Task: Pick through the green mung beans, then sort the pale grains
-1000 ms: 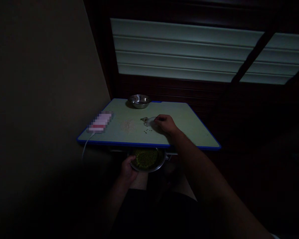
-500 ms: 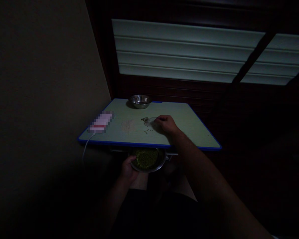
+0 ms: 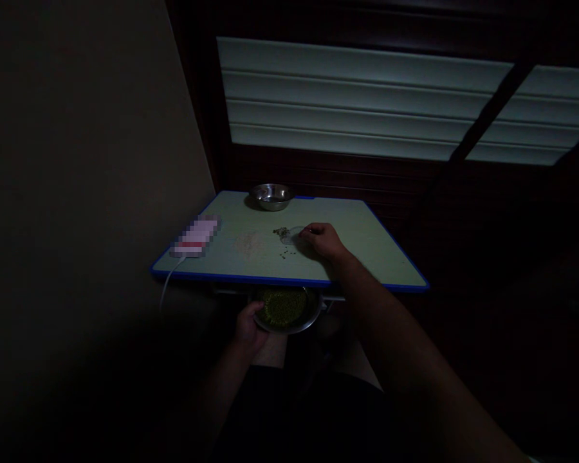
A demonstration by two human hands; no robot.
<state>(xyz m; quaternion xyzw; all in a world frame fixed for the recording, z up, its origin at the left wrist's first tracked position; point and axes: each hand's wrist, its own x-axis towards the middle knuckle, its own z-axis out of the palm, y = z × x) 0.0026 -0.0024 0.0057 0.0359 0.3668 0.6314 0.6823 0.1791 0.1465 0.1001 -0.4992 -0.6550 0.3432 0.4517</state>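
My left hand [image 3: 249,328] grips the rim of a metal bowl [image 3: 313,319] held just under the table's front edge, its thumb over the rim. Small green mung beans [image 3: 284,304] cover the bowl's bottom. Above the tabletop, my right hand [image 3: 321,239] pinches a clear, thin, rounded piece [image 3: 292,235] that looks like plastic; its exact kind is hard to make out in the dim light. A small pile of beans [image 3: 280,232] lies against its left side, and several loose beans [image 3: 287,254] are scattered nearer me.
Left of the beans spreads a pale patch of grains [image 3: 249,245] like rice. An upright metal bowl [image 3: 271,198] stands at the back of the blue-edged table [image 3: 367,257]. A blurred phone-like object [image 3: 196,236] with a white cable [image 3: 165,286] lies at the left edge, near the wall.
Almost nothing differs. The clear piece in my right hand has shifted or tilted very slightly beside the bean pile; my left hand and the bowl stay put.
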